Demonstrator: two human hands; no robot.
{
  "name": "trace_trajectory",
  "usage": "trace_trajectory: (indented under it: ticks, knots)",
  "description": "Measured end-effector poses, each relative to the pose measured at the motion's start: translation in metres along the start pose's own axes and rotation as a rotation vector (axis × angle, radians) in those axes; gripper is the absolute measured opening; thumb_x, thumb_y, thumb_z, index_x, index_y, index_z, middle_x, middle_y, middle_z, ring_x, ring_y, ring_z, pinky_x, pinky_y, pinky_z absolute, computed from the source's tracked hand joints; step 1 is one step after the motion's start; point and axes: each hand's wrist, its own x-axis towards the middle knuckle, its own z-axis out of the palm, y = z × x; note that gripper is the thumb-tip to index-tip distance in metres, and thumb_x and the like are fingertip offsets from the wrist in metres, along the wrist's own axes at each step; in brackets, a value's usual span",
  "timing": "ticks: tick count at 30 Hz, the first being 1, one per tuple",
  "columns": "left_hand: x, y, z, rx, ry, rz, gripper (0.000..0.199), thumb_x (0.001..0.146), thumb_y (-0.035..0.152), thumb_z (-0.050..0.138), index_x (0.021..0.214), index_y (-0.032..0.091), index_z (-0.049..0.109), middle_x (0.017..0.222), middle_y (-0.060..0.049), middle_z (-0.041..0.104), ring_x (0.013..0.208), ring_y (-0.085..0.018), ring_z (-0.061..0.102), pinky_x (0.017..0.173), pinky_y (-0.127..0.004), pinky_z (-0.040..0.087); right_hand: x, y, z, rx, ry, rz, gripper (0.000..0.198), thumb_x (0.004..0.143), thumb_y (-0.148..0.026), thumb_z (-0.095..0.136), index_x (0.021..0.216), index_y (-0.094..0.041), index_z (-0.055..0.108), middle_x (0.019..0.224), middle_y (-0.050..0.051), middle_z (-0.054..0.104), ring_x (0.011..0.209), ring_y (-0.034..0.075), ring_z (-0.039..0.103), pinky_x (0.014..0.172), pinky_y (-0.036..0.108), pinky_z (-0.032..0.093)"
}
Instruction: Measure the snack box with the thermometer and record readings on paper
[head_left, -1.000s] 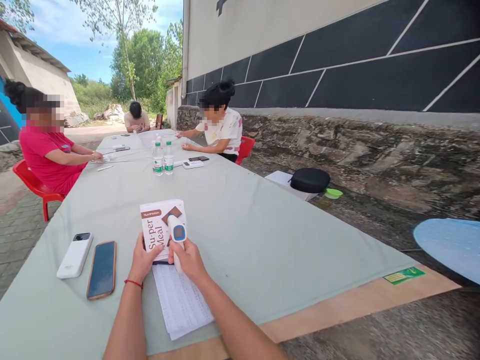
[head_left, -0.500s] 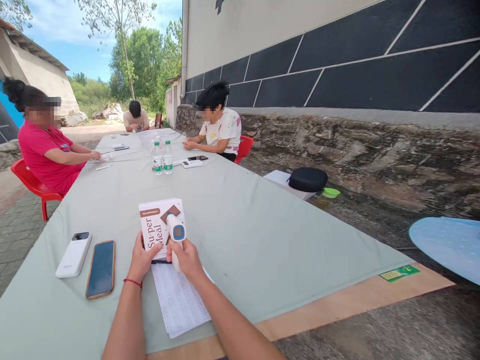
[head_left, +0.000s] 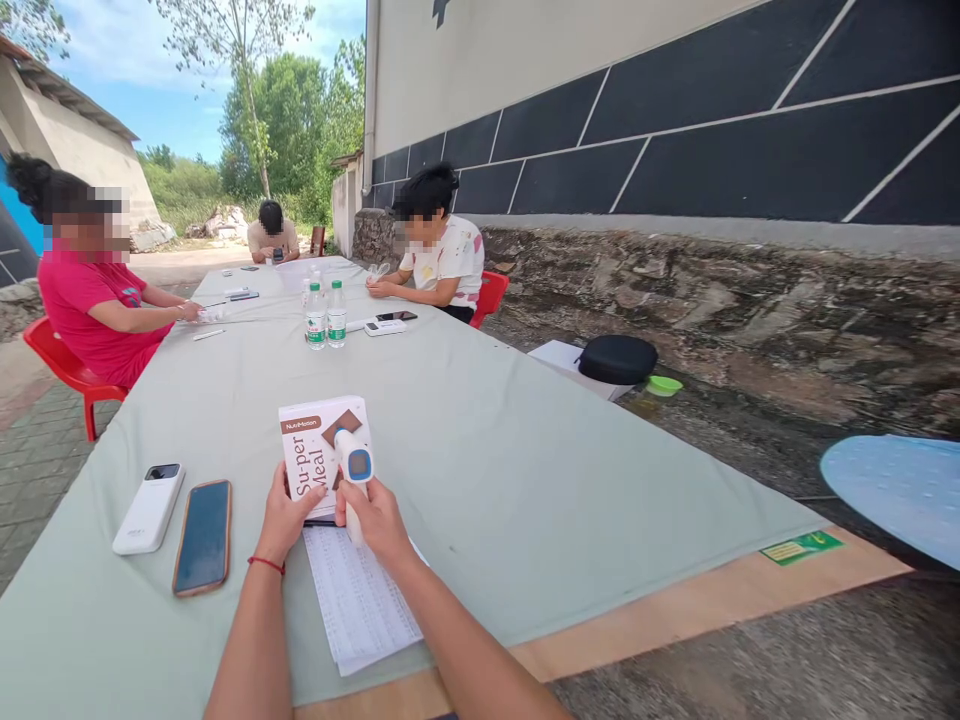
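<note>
My left hand [head_left: 287, 510] grips the lower left corner of a white and brown box [head_left: 301, 450] printed "NutriMotion Su-per Meal", thumb on its front. In my right hand [head_left: 375, 518] is a white infrared thermometer [head_left: 347, 445] with a blue-rimmed screen, held by its handle in front of the box's right side. The fingers of that hand are wrapped round the handle. Below both hands, printed sheets of paper [head_left: 360, 605] lie on the table. A dark edge of something shows under the box, mostly hidden.
A white power bank [head_left: 150, 510] and a phone [head_left: 202, 538] lie to the left on the cloth-covered table [head_left: 600, 520]. Water bottles [head_left: 336, 318] stand farther back. Several people sit around the table, one in pink [head_left: 90, 315] at left. A black case [head_left: 616, 359] sits at right beyond the edge.
My hands, the box and the thermometer hold almost the same place. At the far right side, the seated person's head has dipped slightly and the clear item in their hands has shifted.
</note>
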Motion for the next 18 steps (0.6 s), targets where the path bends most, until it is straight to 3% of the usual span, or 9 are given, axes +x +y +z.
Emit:
trace_trajectory:
  ticks: [10, 18]
  knots:
    - [-0.003, 0.008, 0.001, 0.001, -0.033, 0.01, 0.062, 0.065, 0.042, 0.08, 0.117, 0.016, 0.059, 0.112, -0.012, 0.07, 0.104, -0.028, 0.065, 0.088, -0.039, 0.051, -0.036, -0.044, -0.001, 0.059, -0.101, 0.117, 0.029, 0.08, -0.048, 0.056, 0.071, -0.02, 0.052, 0.058, 0.0, 0.058, 0.056, 0.013, 0.049, 0.053, 0.025, 0.038]
    - [-0.004, 0.012, 0.0, 0.041, -0.028, 0.0, 0.063, 0.066, 0.043, 0.078, 0.119, 0.015, 0.058, 0.116, -0.012, 0.069, 0.105, -0.028, 0.065, 0.089, -0.039, 0.052, -0.058, -0.075, -0.008, 0.024, -0.213, 0.063, 0.026, 0.082, -0.046, 0.056, 0.082, -0.02, 0.053, 0.063, -0.001, 0.059, 0.06, 0.014, 0.049, 0.058, 0.026, 0.04]
